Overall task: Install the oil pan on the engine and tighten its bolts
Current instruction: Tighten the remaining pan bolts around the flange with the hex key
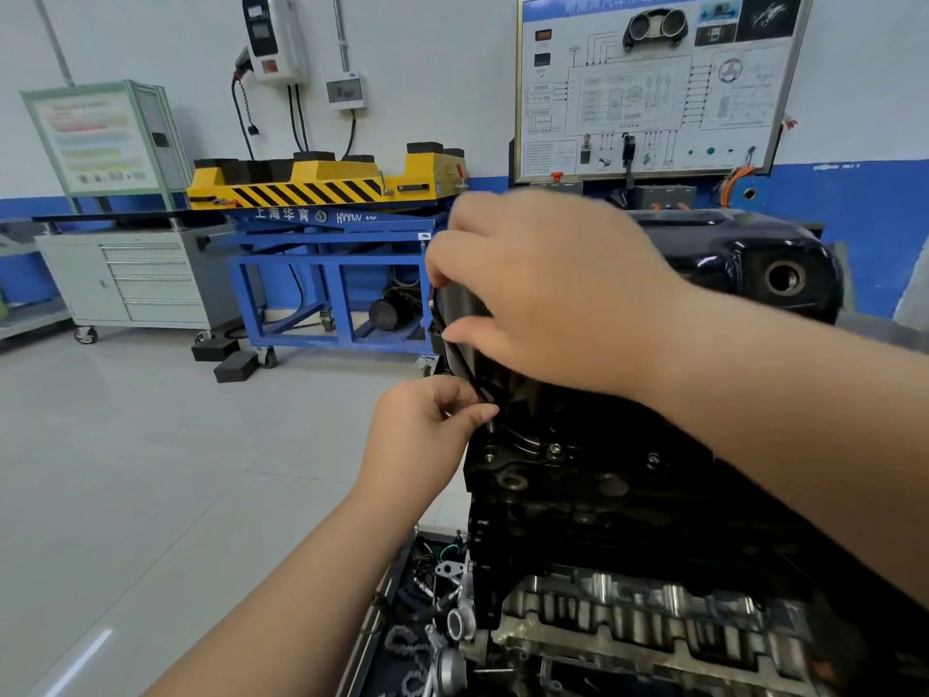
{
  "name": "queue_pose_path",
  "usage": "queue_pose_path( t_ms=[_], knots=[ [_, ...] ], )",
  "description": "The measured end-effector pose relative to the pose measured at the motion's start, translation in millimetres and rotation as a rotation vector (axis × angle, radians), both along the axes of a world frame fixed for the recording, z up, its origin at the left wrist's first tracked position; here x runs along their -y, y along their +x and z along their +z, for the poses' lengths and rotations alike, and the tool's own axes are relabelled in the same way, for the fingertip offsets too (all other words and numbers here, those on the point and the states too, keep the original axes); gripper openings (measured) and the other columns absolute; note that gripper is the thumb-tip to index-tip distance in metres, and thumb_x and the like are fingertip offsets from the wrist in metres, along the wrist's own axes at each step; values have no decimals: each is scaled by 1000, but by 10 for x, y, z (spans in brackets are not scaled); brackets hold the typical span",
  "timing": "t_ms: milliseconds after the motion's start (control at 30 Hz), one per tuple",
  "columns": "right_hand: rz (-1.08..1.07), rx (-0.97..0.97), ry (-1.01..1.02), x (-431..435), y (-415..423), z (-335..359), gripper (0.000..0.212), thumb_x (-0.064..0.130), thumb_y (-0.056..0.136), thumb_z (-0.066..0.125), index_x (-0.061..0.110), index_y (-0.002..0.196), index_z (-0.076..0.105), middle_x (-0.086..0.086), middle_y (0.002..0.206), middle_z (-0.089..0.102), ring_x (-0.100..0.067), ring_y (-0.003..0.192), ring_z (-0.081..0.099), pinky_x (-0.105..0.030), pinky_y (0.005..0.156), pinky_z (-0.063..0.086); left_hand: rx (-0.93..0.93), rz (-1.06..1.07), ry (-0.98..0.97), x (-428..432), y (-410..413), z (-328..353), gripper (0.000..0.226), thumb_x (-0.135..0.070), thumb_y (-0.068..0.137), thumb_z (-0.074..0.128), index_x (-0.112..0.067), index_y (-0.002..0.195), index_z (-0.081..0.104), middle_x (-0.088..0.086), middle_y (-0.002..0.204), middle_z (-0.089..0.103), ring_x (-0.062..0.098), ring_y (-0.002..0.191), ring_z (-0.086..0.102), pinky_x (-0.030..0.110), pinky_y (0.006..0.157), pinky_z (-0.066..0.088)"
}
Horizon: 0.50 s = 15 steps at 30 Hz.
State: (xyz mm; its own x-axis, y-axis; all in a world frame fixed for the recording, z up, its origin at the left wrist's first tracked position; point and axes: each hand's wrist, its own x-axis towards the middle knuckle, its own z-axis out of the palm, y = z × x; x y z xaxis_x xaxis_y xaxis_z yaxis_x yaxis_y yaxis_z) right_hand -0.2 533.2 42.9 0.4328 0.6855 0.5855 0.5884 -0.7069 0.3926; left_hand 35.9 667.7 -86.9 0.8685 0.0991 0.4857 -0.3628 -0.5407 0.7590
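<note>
Two bare hands at a pan's corner on an engine.
Left hand [427, 435] pinches a small dark metal bolt [490, 426]; right hand [553, 294] grips the edge of the glossy black metal oil pan [729, 254], tilted atop the black cast engine block [603, 495].

A yellow-and-blue lift table [327, 213] stands centre left, with two black blocks [226, 357] on the floor [125, 470] below it. At the far left are a grey drawer cabinet [141, 279] and a display stand [100, 138]. A charger [274, 37] hangs on the wall at upper centre. A wiring board [648, 88] fills the upper right. A tray [374, 621] of loose parts sits at bottom centre.
</note>
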Motion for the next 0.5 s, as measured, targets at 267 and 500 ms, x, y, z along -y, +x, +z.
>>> queue_pose_path(
  t_ms=[267, 500],
  knots=[
    [163, -384, -106, 29, 319, 283, 19, 37, 87, 61, 24, 97, 71, 19, 81, 56, -3, 90, 51, -12, 69, 31, -13, 1, -23, 33, -34, -12, 31, -19, 78, 73, -31, 55, 57, -15, 51, 58, -2, 50, 50, 7, 50, 35],
    [186, -536, 77, 33, 362, 266, 8, 33, 83, 68, 26, 86, 72, 11, 94, 69, -5, 95, 59, -26, 84, 47, 34, 71, -213, 153, -82, -164, 21, -20, 78, 73, -34, 66, 62, -19, 63, 65, 5, 56, 57, 17, 56, 45]
  ],
)
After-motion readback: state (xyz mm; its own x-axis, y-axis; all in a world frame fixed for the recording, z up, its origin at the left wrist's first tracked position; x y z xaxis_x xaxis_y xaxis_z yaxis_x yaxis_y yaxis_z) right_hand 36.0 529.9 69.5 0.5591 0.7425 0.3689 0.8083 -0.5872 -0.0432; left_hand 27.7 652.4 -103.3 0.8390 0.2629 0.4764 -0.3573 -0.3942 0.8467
